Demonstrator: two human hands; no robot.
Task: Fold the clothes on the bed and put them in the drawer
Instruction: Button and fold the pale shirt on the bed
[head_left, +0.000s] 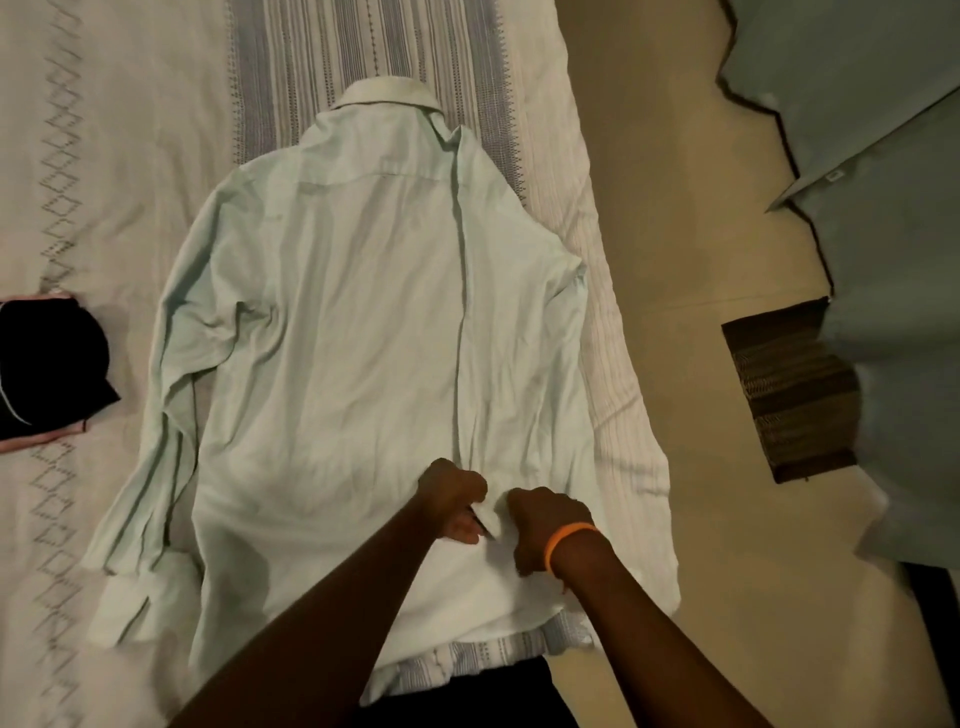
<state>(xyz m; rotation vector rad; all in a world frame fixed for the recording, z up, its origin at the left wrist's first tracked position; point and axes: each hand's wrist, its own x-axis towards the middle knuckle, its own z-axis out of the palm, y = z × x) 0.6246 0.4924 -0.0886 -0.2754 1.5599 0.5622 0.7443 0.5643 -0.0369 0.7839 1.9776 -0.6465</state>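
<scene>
Bed (130, 156) fills the left and centre, covered by a pale bedspread with grey diamond stitching and a band of fine stripes up the middle. Floor (675, 260) is tan, running down the right side of the bed.

Shirt (353, 322) — pale mint, long-sleeved, collared — lies spread flat on the bed, collar at the far end, hem toward the person. Button placket runs down the right of centre. One sleeve lies along the shirt's left edge, cuff near the lower left; the other side reaches the bed's right edge.

Grey-blue cloth (883, 208) hangs in the upper right, partly covering a dark brown patterned mat (784, 395) on the floor.

Dark garment (47, 364), with pink cloth showing at its edges, sits on the bed at the left frame edge, well apart from the shirt's body, near the sleeve.

Left hand (453, 499) and right hand (545, 530) are close together at the lower placket near the hem — both with fingers curled, each pinching a bit of shirt fabric. Orange band (569, 540) is on the right wrist. Both forearms come in from the bottom edge.
</scene>
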